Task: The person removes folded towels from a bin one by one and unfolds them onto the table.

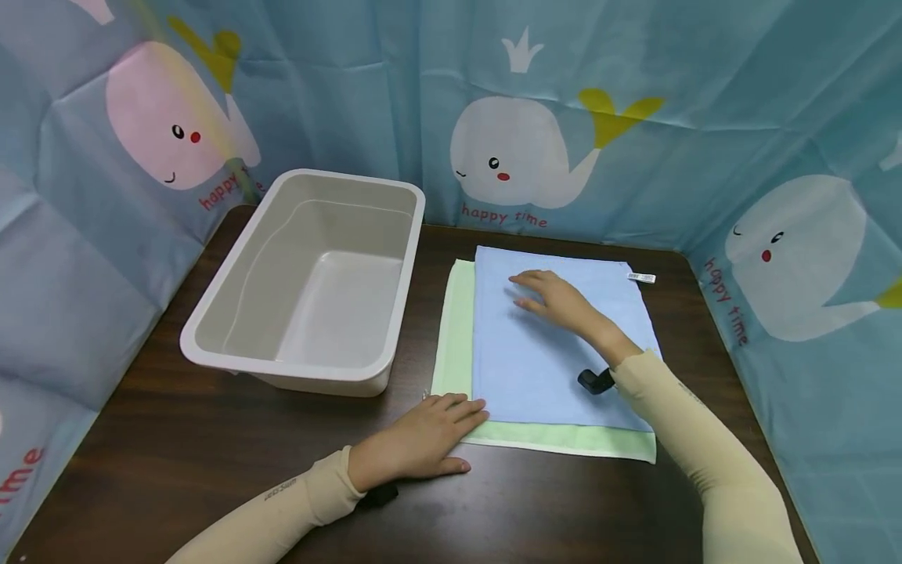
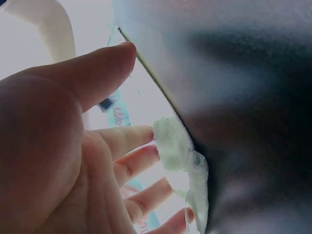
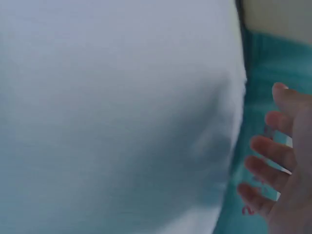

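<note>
A blue towel (image 1: 521, 368) lies spread flat over a green towel (image 1: 454, 345), whose left and front edges show beyond it. My left hand (image 1: 426, 439) rests with straight fingers on the front left corner of the towels; in the left wrist view its fingertips touch the edge of the green towel (image 2: 173, 141). Over the upper part of the blue towel my right hand (image 1: 557, 301) hovers, fingers spread and slightly bent, holding nothing. The right wrist view shows that hand (image 3: 287, 156) apart from the blue towel (image 3: 112, 97), casting a shadow on it.
A grey plastic tub (image 1: 352, 376) stands at the back left of the dark wooden table (image 1: 261, 439). A white label (image 1: 641, 277) sticks out from the blue towel's far right corner. Blue curtains (image 1: 395, 102) with whale prints enclose the table at the back and sides.
</note>
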Motion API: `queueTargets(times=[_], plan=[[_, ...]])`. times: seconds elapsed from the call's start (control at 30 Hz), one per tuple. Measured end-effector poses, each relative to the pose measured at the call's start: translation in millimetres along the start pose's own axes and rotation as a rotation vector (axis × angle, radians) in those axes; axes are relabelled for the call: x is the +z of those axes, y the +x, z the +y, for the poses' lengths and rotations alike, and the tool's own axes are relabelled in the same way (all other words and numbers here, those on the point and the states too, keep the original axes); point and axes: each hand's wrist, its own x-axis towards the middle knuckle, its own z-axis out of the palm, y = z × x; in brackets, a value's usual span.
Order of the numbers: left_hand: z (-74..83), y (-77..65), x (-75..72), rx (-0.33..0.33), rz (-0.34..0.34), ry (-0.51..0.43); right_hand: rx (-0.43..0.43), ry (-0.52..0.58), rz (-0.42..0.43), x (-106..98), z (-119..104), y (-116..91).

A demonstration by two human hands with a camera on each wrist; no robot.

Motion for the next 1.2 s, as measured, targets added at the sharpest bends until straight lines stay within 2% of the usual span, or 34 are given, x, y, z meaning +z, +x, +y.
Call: queueTargets(times=[0.13, 0.3, 0.67, 0.9, 1.03, 1.1, 1.2], plan=[[-0.3, 1.2, 1.6, -0.008, -0.009, -0.012, -0.05, -0.057, -0.074, 20.0, -7.0, -27.9], [0.3, 1.8, 2.9, -0.018, -0.013, -0.033, 0.052, -0.07, -0.114, 32.7, 4.3, -44.9], [3.1, -0.8, -0.3, -0.017, -0.002, -0.045, 0.341, -0.052, -0.117, 10.6, 84.8, -74.0], [3.9, 0.3, -1.6, -0.014, 0.002, -0.04, 0.467, -0.043, -0.123, -6.2, 127.1, -97.0], [3.5, 0.8, 0.0, -0.007, 0.008, -0.038, 0.486, -0.044, -0.071, -9.2, 129.6, -98.9], [3.0, 0.7, 0.5, -0.004, 0.006, -0.041, 0.448, -0.058, -0.03, -6.6, 120.9, -92.0], [2.1, 0.3, 0.4, -0.003, 0.003, -0.051, 0.352, -0.059, -0.004, 0.7, 95.0, -72.3]])
